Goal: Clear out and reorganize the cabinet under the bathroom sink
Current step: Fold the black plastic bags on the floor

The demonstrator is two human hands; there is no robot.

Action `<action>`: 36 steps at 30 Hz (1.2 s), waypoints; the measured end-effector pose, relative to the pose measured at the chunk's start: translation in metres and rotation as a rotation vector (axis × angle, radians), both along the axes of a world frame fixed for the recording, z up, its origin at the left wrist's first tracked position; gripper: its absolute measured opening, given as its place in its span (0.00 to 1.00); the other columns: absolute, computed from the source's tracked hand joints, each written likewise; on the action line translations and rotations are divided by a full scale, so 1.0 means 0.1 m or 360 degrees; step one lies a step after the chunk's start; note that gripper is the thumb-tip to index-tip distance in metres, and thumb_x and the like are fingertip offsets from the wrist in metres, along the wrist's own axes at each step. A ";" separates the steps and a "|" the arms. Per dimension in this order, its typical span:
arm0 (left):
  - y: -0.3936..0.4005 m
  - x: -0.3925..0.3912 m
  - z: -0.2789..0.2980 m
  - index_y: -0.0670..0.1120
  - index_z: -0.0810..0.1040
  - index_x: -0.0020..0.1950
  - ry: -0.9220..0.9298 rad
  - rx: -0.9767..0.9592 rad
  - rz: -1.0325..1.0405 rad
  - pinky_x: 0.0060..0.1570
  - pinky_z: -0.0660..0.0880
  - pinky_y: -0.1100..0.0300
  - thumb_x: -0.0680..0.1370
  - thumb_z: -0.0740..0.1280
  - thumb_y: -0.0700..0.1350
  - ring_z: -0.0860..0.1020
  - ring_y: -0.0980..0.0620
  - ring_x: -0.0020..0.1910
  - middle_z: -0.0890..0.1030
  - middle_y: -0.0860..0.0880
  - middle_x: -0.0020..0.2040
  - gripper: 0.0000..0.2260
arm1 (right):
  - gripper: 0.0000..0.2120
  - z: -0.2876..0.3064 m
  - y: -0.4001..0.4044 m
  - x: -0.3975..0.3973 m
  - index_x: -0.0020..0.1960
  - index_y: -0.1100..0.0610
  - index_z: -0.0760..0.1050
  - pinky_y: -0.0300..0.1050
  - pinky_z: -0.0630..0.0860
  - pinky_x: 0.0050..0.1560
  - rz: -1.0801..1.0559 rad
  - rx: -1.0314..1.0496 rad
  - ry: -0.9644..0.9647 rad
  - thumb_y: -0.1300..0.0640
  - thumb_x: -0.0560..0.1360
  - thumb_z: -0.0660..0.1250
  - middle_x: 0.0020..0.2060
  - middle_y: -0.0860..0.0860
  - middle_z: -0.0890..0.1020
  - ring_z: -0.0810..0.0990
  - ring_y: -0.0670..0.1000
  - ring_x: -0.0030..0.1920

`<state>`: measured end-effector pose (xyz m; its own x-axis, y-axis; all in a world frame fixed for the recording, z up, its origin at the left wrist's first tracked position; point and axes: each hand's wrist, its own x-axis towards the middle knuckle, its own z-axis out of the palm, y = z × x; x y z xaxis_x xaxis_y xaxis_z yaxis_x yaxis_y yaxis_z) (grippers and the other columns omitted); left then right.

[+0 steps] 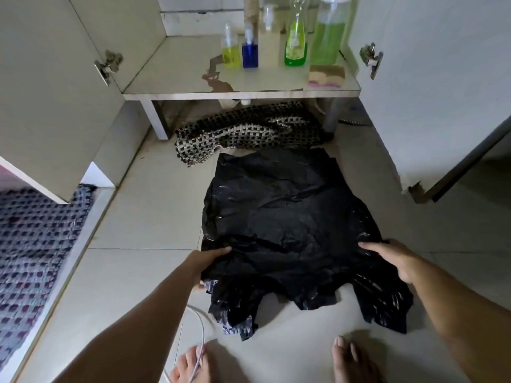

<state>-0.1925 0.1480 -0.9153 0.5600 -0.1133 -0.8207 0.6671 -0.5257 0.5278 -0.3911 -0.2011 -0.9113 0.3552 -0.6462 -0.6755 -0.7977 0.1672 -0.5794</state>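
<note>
Head cam, looking down: I'm seeing a black plastic bag (pixel 287 228) lying spread flat on the tiled floor (pixel 143 217) in front of the open cabinet (pixel 193 78); my left hand (pixel 206 261) is gripping the bag's near left edge, thumb on top and fingers curled under; my right hand (pixel 392 261) is pressing down on the near right side, fingers fairly straight, not clamping anything as far as I can tell; a checkered mat (pixel 249 134) is lying bunched up just beyond the bag, partly under the cabinet shelf; on that shelf, bottles are standing in a row toward the right: a yellow spray bottle (pixel 231 51), a blue one (pixel 250 53), a pale pump bottle (pixel 269 45), a green dish-soap bottle (pixel 296 45), and a big green-liquid bottle (pixel 330 34); a sponge (pixel 326 76) is sitting in front of the big one, near the shelf edge; both doors are hanging open; bare feet (pixel 351 360) are showing at the bottom, a white cable (pixel 200 341) crossing the left one.
</note>
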 end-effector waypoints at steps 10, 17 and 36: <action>-0.04 -0.13 -0.06 0.39 0.78 0.50 0.0040 0.0022 -0.0159 0.48 0.76 0.56 0.65 0.79 0.45 0.79 0.46 0.45 0.82 0.42 0.48 0.18 | 0.31 -0.04 -0.01 -0.05 0.66 0.68 0.69 0.49 0.69 0.58 -0.0021 0.0045 0.0201 0.57 0.69 0.76 0.64 0.62 0.75 0.74 0.62 0.63; -0.14 -0.20 -0.04 0.35 0.77 0.47 -0.0087 -0.0074 -0.0038 0.25 0.75 0.61 0.72 0.67 0.33 0.78 0.45 0.29 0.79 0.39 0.35 0.05 | 0.27 0.15 0.01 0.01 0.66 0.65 0.70 0.54 0.66 0.68 0.0114 0.0135 0.0195 0.58 0.71 0.73 0.66 0.61 0.71 0.70 0.61 0.66; 0.41 -0.51 0.54 0.40 0.71 0.40 0.0059 -0.0406 0.0265 0.15 0.71 0.65 0.81 0.55 0.35 0.76 0.54 0.16 0.77 0.49 0.19 0.11 | 0.11 0.92 0.73 0.06 0.37 0.65 0.75 0.41 0.74 0.18 -0.0364 0.1057 -0.0706 0.64 0.78 0.62 0.18 0.55 0.78 0.78 0.54 0.18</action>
